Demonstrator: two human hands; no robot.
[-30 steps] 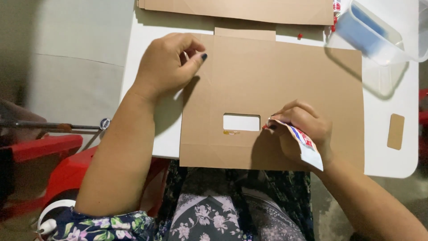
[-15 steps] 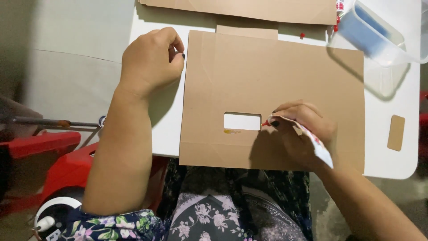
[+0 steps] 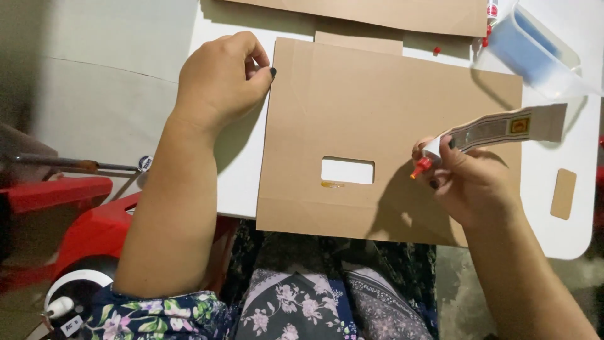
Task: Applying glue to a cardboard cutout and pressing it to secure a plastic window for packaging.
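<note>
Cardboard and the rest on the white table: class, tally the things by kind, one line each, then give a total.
Cardboard pieces: 3 (sheet with window, far sheet, small cut-out)
Glue tube: 1, in the right hand, tube
Clear plastic container: 1
Left hand rests at the sheet's edge.
Total: 5

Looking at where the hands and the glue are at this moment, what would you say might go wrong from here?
1. The right hand holds the flattened glue tube with its red nozzle uncapped above the brown cardboard sheet; a drip might land off target.
2. The amber glue bead below the rectangular cut-out looks wet and could smear if touched.
3. The left hand only touches the sheet's edge, and the sheet overhangs the white table, so it may shift.
</note>
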